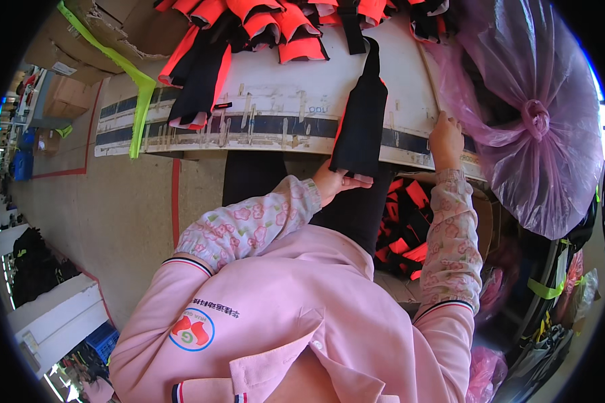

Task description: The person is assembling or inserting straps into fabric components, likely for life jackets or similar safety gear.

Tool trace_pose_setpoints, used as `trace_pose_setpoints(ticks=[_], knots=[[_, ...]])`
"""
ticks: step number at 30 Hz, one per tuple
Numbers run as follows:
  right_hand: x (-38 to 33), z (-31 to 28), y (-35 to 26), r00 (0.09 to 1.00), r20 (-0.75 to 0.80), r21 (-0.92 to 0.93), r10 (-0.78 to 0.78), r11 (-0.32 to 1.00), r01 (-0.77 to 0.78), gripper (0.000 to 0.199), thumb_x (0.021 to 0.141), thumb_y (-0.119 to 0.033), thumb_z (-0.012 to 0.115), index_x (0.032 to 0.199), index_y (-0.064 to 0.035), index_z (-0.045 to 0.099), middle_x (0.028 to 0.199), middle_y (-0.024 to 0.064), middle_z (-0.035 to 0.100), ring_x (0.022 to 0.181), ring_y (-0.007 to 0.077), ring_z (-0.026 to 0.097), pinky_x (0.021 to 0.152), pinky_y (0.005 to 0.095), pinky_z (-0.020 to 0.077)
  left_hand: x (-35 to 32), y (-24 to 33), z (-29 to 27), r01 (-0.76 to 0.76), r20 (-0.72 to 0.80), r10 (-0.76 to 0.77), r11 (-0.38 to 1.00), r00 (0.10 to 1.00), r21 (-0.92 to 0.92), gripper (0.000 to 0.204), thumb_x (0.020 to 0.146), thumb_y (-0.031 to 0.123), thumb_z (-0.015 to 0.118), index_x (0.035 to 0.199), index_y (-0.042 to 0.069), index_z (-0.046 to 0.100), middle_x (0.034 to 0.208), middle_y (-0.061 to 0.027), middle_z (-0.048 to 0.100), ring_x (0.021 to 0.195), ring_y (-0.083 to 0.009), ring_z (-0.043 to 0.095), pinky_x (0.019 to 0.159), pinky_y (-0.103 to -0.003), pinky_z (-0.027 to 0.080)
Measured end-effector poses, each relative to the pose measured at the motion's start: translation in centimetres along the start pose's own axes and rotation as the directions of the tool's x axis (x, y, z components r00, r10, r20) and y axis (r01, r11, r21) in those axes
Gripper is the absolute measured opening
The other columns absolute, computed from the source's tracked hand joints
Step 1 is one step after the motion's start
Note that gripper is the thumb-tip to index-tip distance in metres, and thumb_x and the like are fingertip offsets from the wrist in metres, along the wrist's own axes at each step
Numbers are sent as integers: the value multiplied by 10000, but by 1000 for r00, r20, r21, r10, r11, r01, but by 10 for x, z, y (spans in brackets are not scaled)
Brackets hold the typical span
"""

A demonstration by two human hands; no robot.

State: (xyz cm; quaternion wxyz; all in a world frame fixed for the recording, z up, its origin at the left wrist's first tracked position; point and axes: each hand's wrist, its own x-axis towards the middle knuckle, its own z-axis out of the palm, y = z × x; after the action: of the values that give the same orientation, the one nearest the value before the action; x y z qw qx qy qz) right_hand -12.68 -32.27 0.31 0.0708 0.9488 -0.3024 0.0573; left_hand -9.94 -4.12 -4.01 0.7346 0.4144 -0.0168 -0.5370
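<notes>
black fabric with orange edging: that's the strip [361, 121] you're working on, lying lengthwise on the white table [400, 74], its wide near end hanging just past the front edge toward you. your left hand [333, 183] grasps that near end, fingers curled at its underside. your right hand [446, 142] is bent at the table's front edge, beside the pink plastic bag [544, 174]; can't tell if it grips anything or just rests there.

progress: looks like midway through a batch, my judgement. one strip in hand, not yet set aside. a pile of similar orange-and-black pieces [282, 27] sits along the far side of the table, with one long dark piece [202, 84] reaching toward you on the left. more are heaped below the table [417, 193], by your right forearm. can't say which lot is finished and which is waiting, so no count of what's left.

hidden or unclear: the far pile is cut off at the top edge; your right sleeve and the tabletop cover part of the lower heap; your right fingertips are too small to read; the strip's underside is out of sight; the bag's contents are blurred by the film.
</notes>
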Motion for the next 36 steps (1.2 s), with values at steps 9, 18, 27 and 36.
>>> trace_pose_setpoints(ticks=[9, 18, 27, 36], knots=[[-11, 31, 41, 998, 60, 448, 24, 893, -48, 141, 857, -110, 475, 974, -45, 521, 755, 152, 586, 576, 262, 593, 483, 357, 476, 2, -3, 1, -6, 35, 6, 1000, 999, -11, 298, 968, 214, 362, 1093, -5, 519, 1019, -156, 606, 953, -291, 612, 903, -437, 471], [-275, -88, 38, 724, 659, 747, -205, 293, -597, 193, 932, -95, 435, 1091, -44, 532, 618, -12, 532, 437, 18, 383, 398, 163, 309, -6, 0, 6, -58, -5, 58, 996, 998, -68, 313, 968, 237, 356, 1099, 6, 520, 1020, -155, 611, 921, -279, 622, 879, -425, 480], [-282, -99, 3, 554, 803, 595, -221, 237, -768, 208, 954, -177, 421, 907, -28, 558, 573, -15, 504, 457, 39, 402, 432, 191, 319, 5, -22, 1, -234, 31, 234, 972, 972, -9, 255, 954, 172, 379, 1041, -18, 525, 923, -167, 624, 840, -292, 641, 707, -385, 544], [-182, -77, -84, 702, 693, 699, -164, 394, -597, 264, 946, -201, 422, 771, -22, 507, 528, 9, 469, 403, 97, 419, 371, 252, 312, 6, -19, 12, -54, -142, 106, 943, 984, 328, 237, 869, 199, 429, 893, 7, 566, 734, -107, 587, 602, -188, 587, 438, -293, 493]])
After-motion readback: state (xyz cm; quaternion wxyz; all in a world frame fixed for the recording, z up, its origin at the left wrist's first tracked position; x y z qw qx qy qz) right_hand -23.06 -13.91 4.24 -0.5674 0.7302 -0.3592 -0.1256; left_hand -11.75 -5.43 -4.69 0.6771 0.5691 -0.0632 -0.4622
